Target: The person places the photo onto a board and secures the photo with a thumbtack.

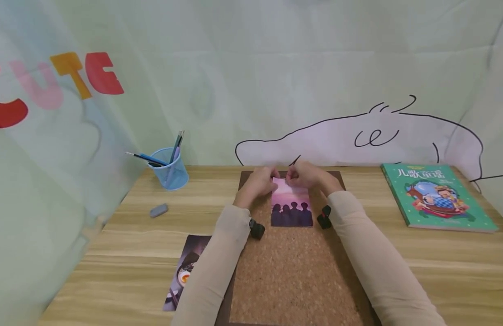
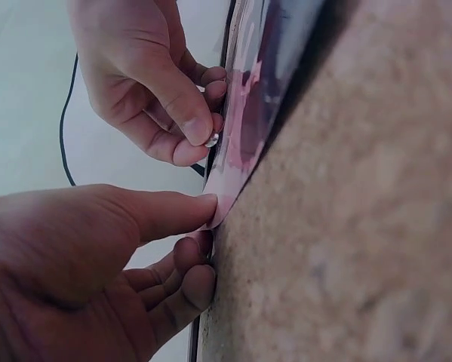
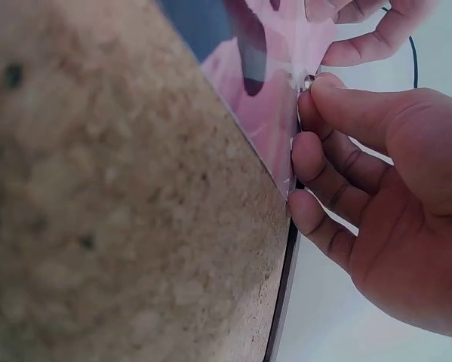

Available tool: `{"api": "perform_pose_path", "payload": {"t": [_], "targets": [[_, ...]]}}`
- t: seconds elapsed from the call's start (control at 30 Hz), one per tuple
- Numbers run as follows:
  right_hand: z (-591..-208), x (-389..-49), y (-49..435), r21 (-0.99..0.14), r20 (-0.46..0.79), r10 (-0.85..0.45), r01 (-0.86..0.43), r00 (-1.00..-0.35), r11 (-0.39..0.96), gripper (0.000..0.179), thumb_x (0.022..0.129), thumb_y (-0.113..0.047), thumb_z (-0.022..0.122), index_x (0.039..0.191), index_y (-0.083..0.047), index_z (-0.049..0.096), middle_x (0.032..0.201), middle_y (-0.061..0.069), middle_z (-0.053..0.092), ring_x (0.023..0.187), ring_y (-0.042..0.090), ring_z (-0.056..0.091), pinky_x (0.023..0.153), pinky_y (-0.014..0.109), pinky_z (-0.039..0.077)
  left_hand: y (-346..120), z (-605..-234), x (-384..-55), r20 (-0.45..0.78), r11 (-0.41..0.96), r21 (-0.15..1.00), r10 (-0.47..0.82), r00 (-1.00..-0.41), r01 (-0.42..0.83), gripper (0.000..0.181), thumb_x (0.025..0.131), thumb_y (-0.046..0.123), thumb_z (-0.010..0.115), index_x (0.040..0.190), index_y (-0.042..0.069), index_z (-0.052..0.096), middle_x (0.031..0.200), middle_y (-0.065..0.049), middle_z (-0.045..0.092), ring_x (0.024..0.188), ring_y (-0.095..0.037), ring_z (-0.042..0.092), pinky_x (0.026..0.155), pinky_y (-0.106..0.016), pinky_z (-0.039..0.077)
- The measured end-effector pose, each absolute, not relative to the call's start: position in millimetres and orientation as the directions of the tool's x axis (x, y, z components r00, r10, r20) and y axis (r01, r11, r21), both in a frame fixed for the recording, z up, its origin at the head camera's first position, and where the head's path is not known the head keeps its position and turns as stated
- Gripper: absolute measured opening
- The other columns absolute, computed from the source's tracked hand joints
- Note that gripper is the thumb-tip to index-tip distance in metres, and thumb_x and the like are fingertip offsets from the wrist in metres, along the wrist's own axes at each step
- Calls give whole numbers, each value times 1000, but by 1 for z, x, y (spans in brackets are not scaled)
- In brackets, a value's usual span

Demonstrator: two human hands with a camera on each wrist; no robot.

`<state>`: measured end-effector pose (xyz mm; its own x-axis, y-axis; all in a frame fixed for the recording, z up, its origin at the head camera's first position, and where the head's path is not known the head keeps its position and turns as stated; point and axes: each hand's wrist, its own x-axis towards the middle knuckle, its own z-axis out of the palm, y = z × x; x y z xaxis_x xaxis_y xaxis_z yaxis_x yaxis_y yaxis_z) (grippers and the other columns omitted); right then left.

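A glossy photo (image 1: 291,206) with dark silhouettes against a pink sky lies near the top of a cork board (image 1: 296,271). At its upper left corner, my left hand (image 1: 258,183) pinches the photo's edge (image 2: 224,192) between thumb and fingers. My right hand (image 1: 310,175) is by the photo's top edge, pinching a small shiny pushpin (image 2: 212,140) between thumb and index finger. In the right wrist view the pushpin (image 3: 309,81) is close to the photo's pink edge; whether its point touches the photo is hidden.
A second photo (image 1: 187,271) with food on it lies left of the board, partly under the left sleeve. A grey eraser (image 1: 158,210) and a blue mesh pen cup (image 1: 168,170) are farther left. On the right lies a green children's book (image 1: 438,199).
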<state>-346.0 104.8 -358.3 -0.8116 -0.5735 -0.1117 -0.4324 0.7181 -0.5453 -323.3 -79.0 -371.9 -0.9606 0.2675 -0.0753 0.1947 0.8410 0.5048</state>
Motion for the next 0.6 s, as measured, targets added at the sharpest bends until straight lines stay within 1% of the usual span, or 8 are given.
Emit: {"api": "perform_pose_path", "payload": {"t": [0.13,0.27,0.4,0.6], "targets": [[-359,-348,104,-528,-117,-579,-443,-807,724,7,96,-5,64,94,-3,70,91,8,68,83,19,56,78,33,46,-78,-372,-324,-76,844,497,274,-959,202,23,94,10,66,117,9,64,101,-7,58,94,-23,53,82,-37,45],[-359,-349,101,-525,-141,-565,-422,-813,739,8,97,-6,63,96,-3,70,93,8,68,85,19,56,79,33,46,-79,-371,-324,-79,846,495,271,-959,199,24,94,10,66,118,10,64,99,-7,58,92,-23,52,81,-36,44],[-359,-350,100,-518,-163,-559,-412,-813,750,8,97,-7,63,96,-3,70,92,7,67,84,20,54,77,32,44,-79,-371,-324,-88,846,497,270,-959,193,25,94,10,66,118,10,64,98,-7,58,92,-23,52,80,-36,44],[-357,-348,99,-502,-162,-547,-409,-821,762,9,98,-8,63,96,-4,70,92,7,67,85,20,54,78,33,43,-79,-371,-324,-99,844,505,265,-959,181,24,94,11,66,118,11,64,100,-7,59,94,-24,52,83,-38,44]]}}
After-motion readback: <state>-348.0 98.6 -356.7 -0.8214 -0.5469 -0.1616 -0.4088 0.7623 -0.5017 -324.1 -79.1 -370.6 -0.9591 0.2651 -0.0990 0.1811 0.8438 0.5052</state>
